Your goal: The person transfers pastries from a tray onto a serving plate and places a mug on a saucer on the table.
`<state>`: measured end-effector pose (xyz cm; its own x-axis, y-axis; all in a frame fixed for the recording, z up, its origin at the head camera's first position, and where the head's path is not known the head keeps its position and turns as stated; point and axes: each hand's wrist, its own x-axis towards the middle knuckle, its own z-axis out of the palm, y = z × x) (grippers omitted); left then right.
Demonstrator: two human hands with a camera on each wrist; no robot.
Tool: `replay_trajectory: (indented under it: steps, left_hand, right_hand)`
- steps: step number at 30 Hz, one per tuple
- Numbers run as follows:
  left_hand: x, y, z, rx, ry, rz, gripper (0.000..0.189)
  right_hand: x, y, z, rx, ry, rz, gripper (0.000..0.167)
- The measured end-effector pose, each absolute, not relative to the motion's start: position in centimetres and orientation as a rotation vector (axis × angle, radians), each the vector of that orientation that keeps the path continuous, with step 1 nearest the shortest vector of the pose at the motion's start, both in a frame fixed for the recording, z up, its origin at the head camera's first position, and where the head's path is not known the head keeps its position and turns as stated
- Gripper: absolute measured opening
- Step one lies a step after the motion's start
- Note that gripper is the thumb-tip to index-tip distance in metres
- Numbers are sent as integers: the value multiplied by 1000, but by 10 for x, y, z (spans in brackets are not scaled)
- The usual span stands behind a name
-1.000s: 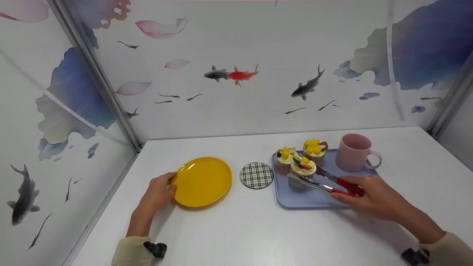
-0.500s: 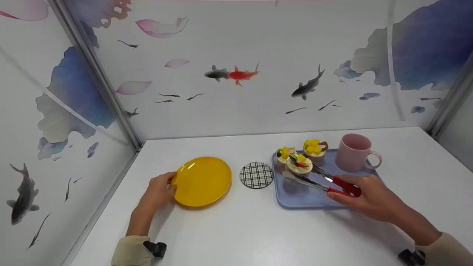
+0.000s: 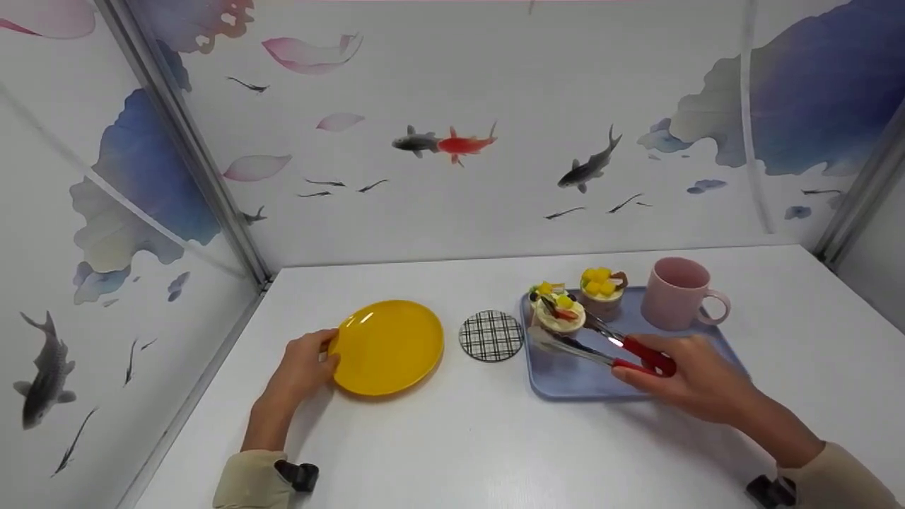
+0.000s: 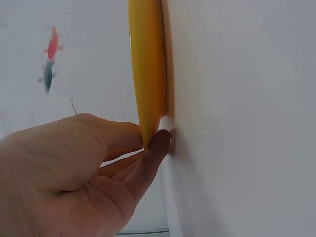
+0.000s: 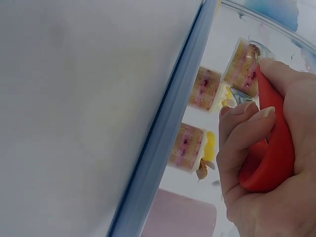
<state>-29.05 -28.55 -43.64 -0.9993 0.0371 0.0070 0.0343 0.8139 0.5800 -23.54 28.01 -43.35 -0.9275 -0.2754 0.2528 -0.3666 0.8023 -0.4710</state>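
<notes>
My left hand [image 3: 305, 364] pinches the left rim of a round yellow plate [image 3: 387, 348]. In the left wrist view the thumb lies on one face of the plate [image 4: 148, 64] and fingers on the other. My right hand [image 3: 696, 378] grips red-handled metal tongs [image 3: 601, 353]. Between the tongs' tips is a small layered cake [image 3: 562, 318] with cream and fruit on top. The right wrist view shows this cake [image 5: 243, 66] raised off the tray, higher than two similar cakes. One of these, topped with yellow fruit [image 3: 546, 290], is partly hidden behind it.
A blue tray [image 3: 565, 385] on the right carries the other cake [image 3: 601, 291] and a pink mug [image 3: 677, 293]. A checked round coaster [image 3: 491, 336] lies between plate and tray. Painted white panels [image 3: 452, 212] rise behind the white table [image 3: 438, 452].
My right hand has moved left with the tongs, carrying the cake toward the tray's left edge and over the cake behind. The left hand and plate have stayed put.
</notes>
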Motion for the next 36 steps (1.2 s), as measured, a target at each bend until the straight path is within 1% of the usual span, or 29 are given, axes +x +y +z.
replay_trajectory:
  steps: [5, 28, 36]
  left_hand:
    - [-291, -286, -437, 52, 2991, 951, 54]
    - [-292, -284, -436, -3, 2966, 973, 56]
    - [-292, -285, -438, 10, 2972, 951, 56]
  right_hand:
    - [-238, 273, -433, 529, -2835, 827, 66]
    - [-255, 235, -433, 604, -2837, 918, 71]
    - [-260, 219, -433, 695, -2796, 976, 62]
